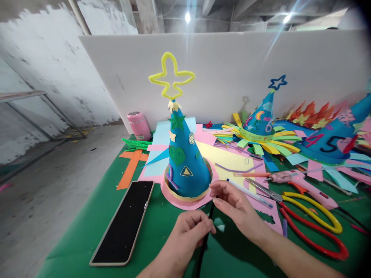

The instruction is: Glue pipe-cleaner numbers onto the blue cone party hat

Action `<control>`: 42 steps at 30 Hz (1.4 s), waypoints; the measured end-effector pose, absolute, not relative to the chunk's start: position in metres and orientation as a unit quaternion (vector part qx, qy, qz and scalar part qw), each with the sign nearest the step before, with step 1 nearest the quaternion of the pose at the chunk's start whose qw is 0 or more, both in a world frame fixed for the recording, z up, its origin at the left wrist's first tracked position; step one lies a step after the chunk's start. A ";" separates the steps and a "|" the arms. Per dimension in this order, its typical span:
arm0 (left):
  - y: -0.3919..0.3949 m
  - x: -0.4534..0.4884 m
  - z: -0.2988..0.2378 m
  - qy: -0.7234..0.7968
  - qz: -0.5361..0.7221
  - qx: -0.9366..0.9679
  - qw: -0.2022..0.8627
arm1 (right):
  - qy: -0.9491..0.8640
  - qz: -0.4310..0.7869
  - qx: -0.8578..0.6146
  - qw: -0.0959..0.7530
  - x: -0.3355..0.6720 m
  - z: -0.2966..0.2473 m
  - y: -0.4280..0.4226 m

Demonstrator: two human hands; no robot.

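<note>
A blue paper cone hat (189,170) stands upright on a pink brim, with a yellow pipe-cleaner star (171,75) on its tip. Green hearts, a dark green star and a small triangle decorate its side. In front of it, my left hand (191,231) is closed, thumb against fingers, on a thin black pipe cleaner (202,253) that runs down toward me. My right hand (236,208) is beside the brim, its thumb and curled fingers apart, close to the upper end of the black pipe cleaner. I see nothing held in it.
A phone (124,222) lies left of the hat. Red-and-yellow scissors (307,214), a pink glue gun (307,183) and a pen (252,193) lie on the right. Farther back are a pink bottle (139,125), green pipe cleaners (136,144) and another decorated hat (259,119).
</note>
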State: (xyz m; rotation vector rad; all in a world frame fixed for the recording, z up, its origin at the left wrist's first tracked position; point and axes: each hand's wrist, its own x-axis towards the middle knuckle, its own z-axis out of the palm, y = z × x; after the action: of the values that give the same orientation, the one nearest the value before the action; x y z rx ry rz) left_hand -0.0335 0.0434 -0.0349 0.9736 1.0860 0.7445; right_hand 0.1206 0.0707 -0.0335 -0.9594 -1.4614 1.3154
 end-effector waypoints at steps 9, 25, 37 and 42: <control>0.042 -0.037 -0.036 0.453 0.360 0.416 0.701 | -0.845 0.213 -0.332 0.362 0.138 -0.028 0.076; 0.047 -0.035 -0.032 0.497 0.320 0.484 0.645 | -0.679 0.488 -0.424 0.348 0.127 -0.029 0.071; 0.045 -0.030 -0.037 0.493 0.301 0.547 0.606 | -0.487 0.658 -0.424 0.388 0.114 -0.031 0.072; 0.048 -0.033 -0.036 0.477 0.329 0.513 0.634 | -0.506 0.614 -0.426 0.431 0.113 -0.029 0.073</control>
State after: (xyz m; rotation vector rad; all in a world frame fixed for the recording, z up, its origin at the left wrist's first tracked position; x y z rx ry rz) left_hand -0.0325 0.0481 -0.0365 1.1733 1.0908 0.7512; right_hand 0.1133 0.0726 -0.0287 -1.0620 -1.2613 1.5317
